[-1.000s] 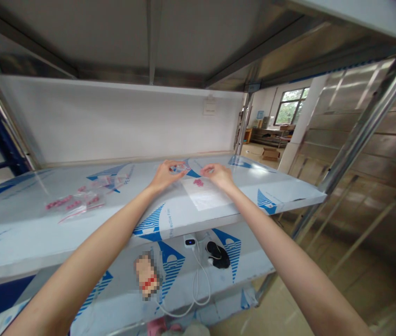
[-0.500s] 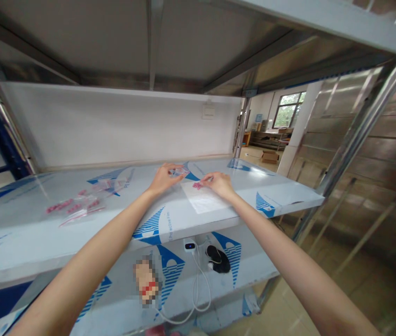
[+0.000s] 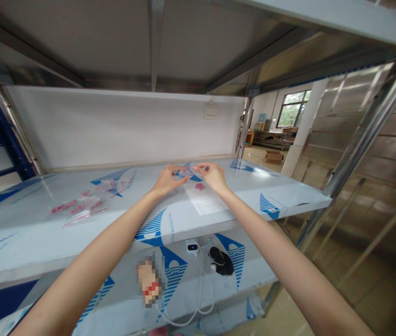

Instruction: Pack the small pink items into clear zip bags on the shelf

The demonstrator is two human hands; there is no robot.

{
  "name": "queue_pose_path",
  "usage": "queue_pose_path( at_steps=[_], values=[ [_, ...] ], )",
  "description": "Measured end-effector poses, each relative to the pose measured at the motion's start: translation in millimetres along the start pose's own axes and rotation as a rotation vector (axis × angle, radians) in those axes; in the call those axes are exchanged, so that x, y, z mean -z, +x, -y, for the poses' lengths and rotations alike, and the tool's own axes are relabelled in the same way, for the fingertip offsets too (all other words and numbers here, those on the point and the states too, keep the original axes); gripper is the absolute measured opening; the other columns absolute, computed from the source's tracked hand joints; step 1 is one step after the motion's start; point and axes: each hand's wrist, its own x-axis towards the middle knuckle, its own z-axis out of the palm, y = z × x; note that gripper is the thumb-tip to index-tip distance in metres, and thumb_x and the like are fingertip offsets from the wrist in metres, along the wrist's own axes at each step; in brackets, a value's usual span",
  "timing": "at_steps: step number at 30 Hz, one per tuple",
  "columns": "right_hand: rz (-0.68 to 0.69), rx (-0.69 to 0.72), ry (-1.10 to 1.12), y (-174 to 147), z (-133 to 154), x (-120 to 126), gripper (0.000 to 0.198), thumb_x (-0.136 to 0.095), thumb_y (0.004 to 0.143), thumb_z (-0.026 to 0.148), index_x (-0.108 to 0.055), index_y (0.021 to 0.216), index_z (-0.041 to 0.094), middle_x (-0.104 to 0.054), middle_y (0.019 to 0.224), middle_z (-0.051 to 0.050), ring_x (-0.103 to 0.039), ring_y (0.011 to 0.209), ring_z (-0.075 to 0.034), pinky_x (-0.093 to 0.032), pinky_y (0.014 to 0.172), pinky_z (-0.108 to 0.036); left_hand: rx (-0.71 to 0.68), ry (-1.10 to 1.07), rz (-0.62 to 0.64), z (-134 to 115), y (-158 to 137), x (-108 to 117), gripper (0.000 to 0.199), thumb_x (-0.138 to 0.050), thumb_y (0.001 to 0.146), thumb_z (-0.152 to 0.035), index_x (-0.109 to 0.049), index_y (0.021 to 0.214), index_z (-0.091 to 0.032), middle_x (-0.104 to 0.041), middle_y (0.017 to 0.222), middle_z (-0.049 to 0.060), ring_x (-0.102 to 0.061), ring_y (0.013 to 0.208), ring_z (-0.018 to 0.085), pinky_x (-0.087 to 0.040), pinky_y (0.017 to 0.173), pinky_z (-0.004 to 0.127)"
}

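Observation:
Over the steel shelf (image 3: pixel 26 233), my left hand (image 3: pixel 166 180) pinches a small clear plastic bag (image 3: pixel 184 173) between thumb and fingers. My right hand (image 3: pixel 215 176) is just right of the bag's opening, its thumb and fingertips pressed together. Whatever lies in those fingertips is too small to make out. Below and between the hands, a little pile of pink pieces (image 3: pixel 200 186) rests on a white sheet (image 3: pixel 207 204). To the left lie several clear zip bags (image 3: pixel 88 205) with pink pieces inside.
An upper shelf (image 3: pixel 114 46) spans overhead, and a metal post (image 3: pixel 362 140) rises at the right. The lower shelf carries a white device with a lit display (image 3: pixel 193 246), a black object (image 3: pixel 222 262), a white cable (image 3: pixel 198 289) and a pixelated item (image 3: pixel 149 284).
My right hand has risen from the pink pile and moved up beside the plastic bag. My left hand still holds the bag. The view has shifted slightly.

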Motion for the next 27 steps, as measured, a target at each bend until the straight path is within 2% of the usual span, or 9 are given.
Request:
queue_pose_path(
  at_steps=[3,9,12,17,19,23,25,27],
  values=[
    [0.002,-0.030,0.003,-2,-16,1,0.020,-0.058,0.083,0.037,-0.073,0.088,0.025,-0.070,0.087,-0.002,-0.062,0.077,-0.017,-0.043,0.077,-0.030,-0.003,0.008,-0.012,1,1,1,0.039,-0.063,0.074,-0.044,-0.068,0.103,-0.019,-0.068,0.101,0.006,-0.056,0.092,0.020,-0.045,0.074,0.030],
    [0.272,-0.032,-0.137,-11,-45,3,0.009,-0.067,0.075,0.032,-0.073,0.079,0.027,-0.071,0.082,0.000,-0.063,0.082,-0.019,-0.042,0.081,-0.032,0.024,0.023,-0.013,0,1,4,0.037,-0.061,0.075,-0.044,-0.068,0.103,-0.020,-0.067,0.103,0.005,-0.056,0.091,0.020,-0.045,0.073,0.030],
    [0.323,-0.018,-0.169,-16,-49,0,0.007,-0.069,0.073,0.032,-0.072,0.078,0.028,-0.071,0.084,0.002,-0.064,0.085,-0.019,-0.041,0.084,-0.033,0.009,0.032,-0.021,2,0,4,0.037,-0.061,0.075,-0.044,-0.068,0.103,-0.020,-0.067,0.104,0.005,-0.056,0.092,0.019,-0.045,0.073,0.029],
    [0.307,-0.001,-0.228,-18,-50,-4,0.005,-0.069,0.073,0.028,-0.072,0.074,0.025,-0.071,0.086,0.000,-0.063,0.089,-0.021,-0.041,0.088,-0.037,0.010,0.052,-0.011,5,0,5,0.038,-0.060,0.076,-0.045,-0.067,0.104,-0.021,-0.066,0.105,0.005,-0.056,0.091,0.019,-0.045,0.075,0.030],
    [0.290,-0.023,-0.114,-13,-49,-3,0.008,-0.068,0.074,0.029,-0.072,0.076,0.023,-0.071,0.084,-0.001,-0.064,0.087,-0.021,-0.043,0.086,-0.035,0.014,0.046,-0.014,4,0,5,0.038,-0.060,0.076,-0.044,-0.067,0.105,-0.020,-0.067,0.104,0.006,-0.056,0.093,0.020,-0.045,0.075,0.030],
    [0.188,-0.053,0.265,6,-39,1,0.014,-0.061,0.079,0.027,-0.071,0.084,0.018,-0.070,0.089,-0.004,-0.064,0.082,-0.016,-0.046,0.076,-0.026,-0.008,0.015,-0.010,1,-1,2,0.036,-0.063,0.075,-0.042,-0.068,0.103,-0.020,-0.067,0.101,0.007,-0.057,0.091,0.020,-0.046,0.074,0.031],
    [0.153,-0.030,0.285,12,-29,2,0.016,-0.063,0.078,0.029,-0.071,0.084,0.018,-0.070,0.089,-0.005,-0.063,0.080,-0.016,-0.046,0.073,-0.024,-0.022,-0.003,0.008,-2,-1,0,0.036,-0.064,0.074,-0.041,-0.068,0.103,-0.021,-0.067,0.100,0.007,-0.057,0.092,0.020,-0.046,0.074,0.031],
    [0.179,0.033,0.196,15,-18,2,0.014,-0.065,0.076,0.030,-0.072,0.081,0.020,-0.070,0.084,-0.003,-0.062,0.077,-0.016,-0.045,0.072,-0.024,-0.031,-0.012,0.022,-3,-2,-1,0.035,-0.064,0.074,-0.040,-0.067,0.103,-0.021,-0.067,0.101,0.007,-0.056,0.096,0.020,-0.046,0.076,0.030]
  ],
)
